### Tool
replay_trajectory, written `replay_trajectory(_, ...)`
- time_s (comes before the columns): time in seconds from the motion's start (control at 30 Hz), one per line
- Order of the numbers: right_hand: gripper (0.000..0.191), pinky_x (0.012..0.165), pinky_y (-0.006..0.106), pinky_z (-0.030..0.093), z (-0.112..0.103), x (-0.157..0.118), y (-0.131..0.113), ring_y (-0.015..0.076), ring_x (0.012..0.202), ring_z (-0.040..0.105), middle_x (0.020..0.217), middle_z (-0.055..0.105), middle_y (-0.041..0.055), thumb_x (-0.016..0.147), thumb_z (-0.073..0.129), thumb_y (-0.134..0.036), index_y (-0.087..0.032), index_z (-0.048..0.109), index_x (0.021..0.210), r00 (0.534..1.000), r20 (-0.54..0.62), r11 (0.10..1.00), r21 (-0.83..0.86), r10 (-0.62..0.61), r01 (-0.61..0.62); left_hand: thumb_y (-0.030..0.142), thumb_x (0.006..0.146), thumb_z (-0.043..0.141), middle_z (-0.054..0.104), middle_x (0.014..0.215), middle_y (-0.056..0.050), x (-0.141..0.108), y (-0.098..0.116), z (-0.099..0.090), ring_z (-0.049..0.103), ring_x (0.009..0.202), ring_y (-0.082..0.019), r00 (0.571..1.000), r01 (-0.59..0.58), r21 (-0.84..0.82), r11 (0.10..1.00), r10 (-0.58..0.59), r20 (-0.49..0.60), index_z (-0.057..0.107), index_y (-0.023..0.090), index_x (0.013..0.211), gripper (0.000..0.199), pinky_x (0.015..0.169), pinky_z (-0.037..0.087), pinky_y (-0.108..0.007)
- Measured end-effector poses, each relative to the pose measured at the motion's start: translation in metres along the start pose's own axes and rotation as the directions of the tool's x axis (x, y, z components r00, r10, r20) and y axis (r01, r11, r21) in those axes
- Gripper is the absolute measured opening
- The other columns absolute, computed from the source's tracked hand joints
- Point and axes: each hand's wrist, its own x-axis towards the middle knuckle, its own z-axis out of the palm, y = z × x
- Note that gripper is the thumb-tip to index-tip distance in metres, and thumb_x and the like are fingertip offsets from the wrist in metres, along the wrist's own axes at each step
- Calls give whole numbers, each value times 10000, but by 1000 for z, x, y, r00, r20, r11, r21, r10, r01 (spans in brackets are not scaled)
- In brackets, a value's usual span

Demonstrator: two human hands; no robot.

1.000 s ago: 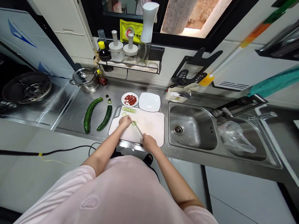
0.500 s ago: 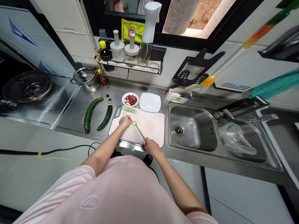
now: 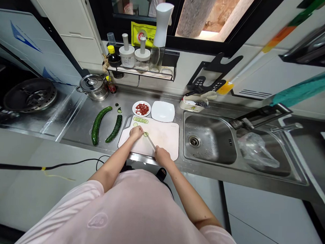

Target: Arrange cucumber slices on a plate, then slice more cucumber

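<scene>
A round cucumber slice [image 3: 146, 134] lies on the white cutting board [image 3: 162, 139], with the knife [image 3: 151, 142] tip at it. My right hand [image 3: 162, 156] is closed round the knife's handle at the board's front edge. Beside the slice, the fingers of my left hand [image 3: 136, 132] are drawn together; whether they pinch anything is too small to tell. A row of cucumber slices [image 3: 141, 120] runs along the board's back edge, and one single slice [image 3: 135, 124] lies just behind my left hand. Left of the board rest a cut cucumber [image 3: 114, 129] and a whole cucumber [image 3: 100, 125].
Behind the board stand a plate of chopped red chilli [image 3: 142, 109] and a white square dish [image 3: 163, 111]. Cucumber ends [image 3: 119, 110] lie nearby. The sink [image 3: 209, 141] is at right, a lidded pot [image 3: 93, 87] at back left, and a seasoning rack [image 3: 143, 72] on the wall.
My right hand has shifted slightly left, bringing the knife a little further over the slice. My left hand stays almost in place.
</scene>
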Motion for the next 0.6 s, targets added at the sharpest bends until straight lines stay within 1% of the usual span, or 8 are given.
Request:
replay_trajectory(0.23, 233, 712, 290, 407, 6, -2, 4, 228, 935, 611, 1017, 630, 142, 902, 368, -174, -161, 494, 1098, 1000, -1, 1000, 17, 6, -6, 412, 734, 631, 688, 914, -14, -3, 1, 0, 614, 875, -177, 1000, -4, -1, 1000, 4, -13, 634, 263, 839, 182, 733, 417, -256)
replay_trajectory(0.37, 228, 696, 285, 409, 11, -4, 7, 230, 923, 618, 999, 638, 139, 897, 384, -194, -163, 500, 1090, 1000, -6, 1000, 5, 21, -21, 409, 744, 621, 685, 913, -11, -4, 0, 2, 612, 867, -176, 999, -17, -1, 1000, 17, -29, 628, 264, 844, 176, 727, 412, -258)
replay_trajectory(0.6, 229, 679, 296, 410, 16, -13, 14, 244, 902, 626, 973, 646, 144, 901, 373, -205, -162, 503, 1084, 1000, 6, 1000, -4, 25, -25, 354, 796, 571, 674, 911, -9, -11, 2, 3, 603, 886, -174, 996, -64, 16, 998, 65, -61, 614, 257, 874, 132, 740, 406, -255)
